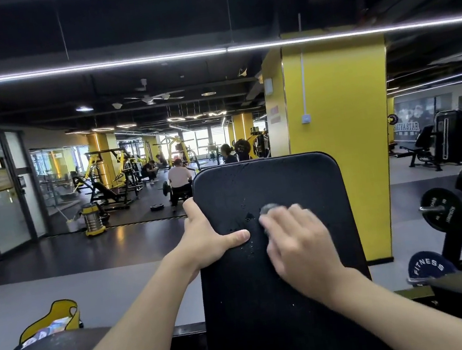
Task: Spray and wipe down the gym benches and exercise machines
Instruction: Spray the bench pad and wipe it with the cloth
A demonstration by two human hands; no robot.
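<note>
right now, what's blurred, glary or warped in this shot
Head view: the right hand and the cloth under it are motion-blurred, while the left hand gripping the pad edge is sharp; droplets glint on the pad; the light strip is blown out; lamp glare streaks the floor; wide-angle distortion tilts the door frame.

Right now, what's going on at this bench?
A person is wiping the tilted black back pad of a bench. The left hand grips the pad's left edge, thumb on its front face, apparently steadying it. The right hand, motion-blurred, presses a grey cloth against the pad's upper middle. Spray droplets show on the pad beside the cloth, so that patch is not yet wiped dry.
</note>
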